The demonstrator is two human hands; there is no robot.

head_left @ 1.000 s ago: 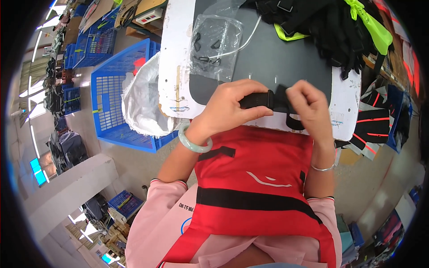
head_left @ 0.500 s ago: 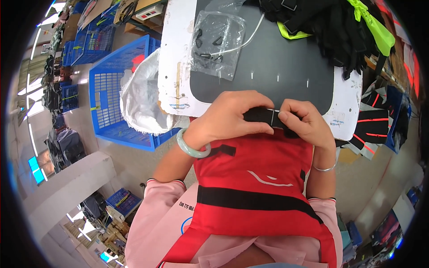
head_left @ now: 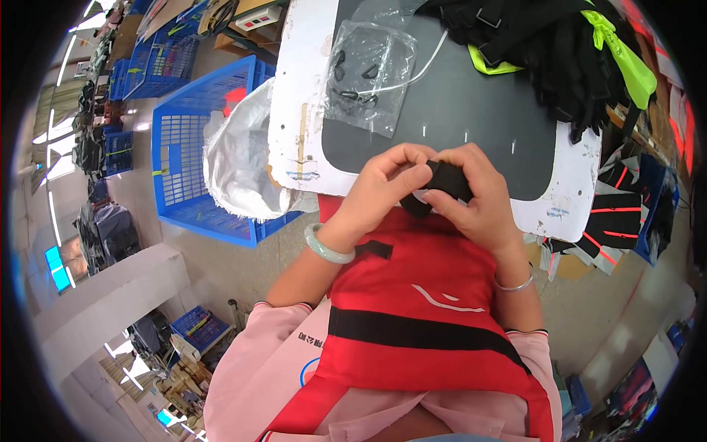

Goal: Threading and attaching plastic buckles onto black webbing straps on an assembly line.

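Note:
Both my hands meet over the near edge of the table, gripping one black webbing strap [head_left: 446, 181]. The strap is folded over between my fingers, and a part of it hangs below them. My left hand [head_left: 387, 184] is closed, pinching the strap with thumb and forefinger. My right hand [head_left: 482, 195] curls round the strap's other side, thumb beneath it. Whether a buckle sits inside the fold is hidden. Beyond my left hand, a clear plastic bag [head_left: 398, 55] with several small black buckles [head_left: 370, 71] lies on the table.
A dark mat covers the middle of the white-edged table [head_left: 294, 140]. Black straps [head_left: 537, 55] with buckles are heaped at its far right, with a yellow-green strip [head_left: 626, 62]. At left stand a blue crate [head_left: 177, 214] and a white sack [head_left: 239, 162]. Black-and-grey pieces [head_left: 615, 214] lie at right.
My hands have come closer together, and the right one has turned round the strap. Held out between them before, the strap is now folded. The view has shifted slightly.

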